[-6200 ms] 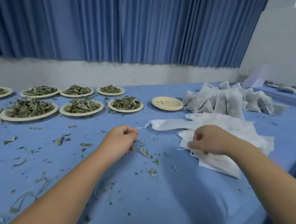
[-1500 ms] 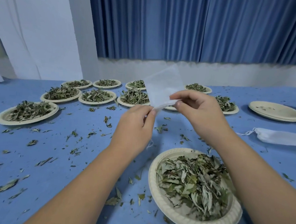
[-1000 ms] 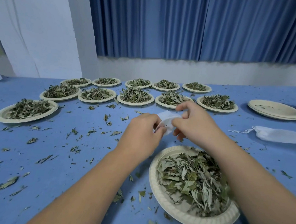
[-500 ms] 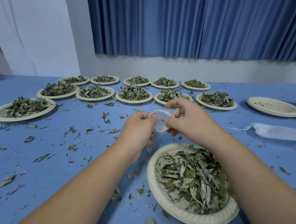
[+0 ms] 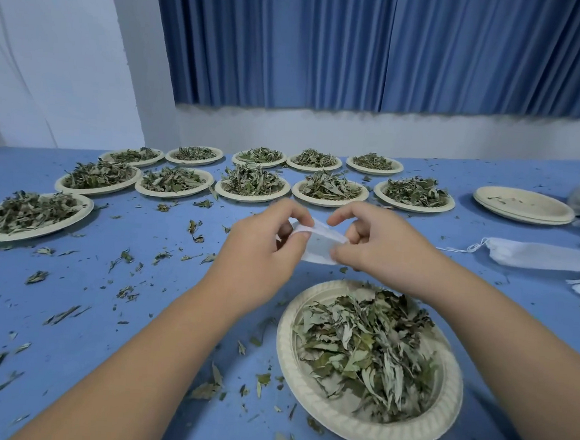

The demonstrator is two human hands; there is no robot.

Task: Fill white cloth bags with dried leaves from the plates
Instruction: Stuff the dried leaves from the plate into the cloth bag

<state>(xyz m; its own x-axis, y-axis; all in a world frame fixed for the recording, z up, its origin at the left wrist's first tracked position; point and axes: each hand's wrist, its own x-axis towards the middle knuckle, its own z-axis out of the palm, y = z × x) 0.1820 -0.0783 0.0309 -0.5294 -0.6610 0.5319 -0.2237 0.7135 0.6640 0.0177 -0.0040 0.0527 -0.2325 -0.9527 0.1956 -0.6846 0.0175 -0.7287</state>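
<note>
A small white cloth bag hangs between my two hands above the table, its mouth pulled open. My left hand pinches the left edge of the mouth and my right hand pinches the right edge. Just in front of me lies a paper plate heaped with dried green leaves, below and to the right of the bag. Most of the bag's body is hidden behind my fingers.
Several more plates of leaves stand in two rows at the back, another at far left. Stacked bare plates and flat white bags lie at right. Loose leaf bits litter the blue tablecloth.
The bag went from held up flat to lowered between my hands, and its mouth is now spread wider. A plate of leaves has come to sit in front of me.
</note>
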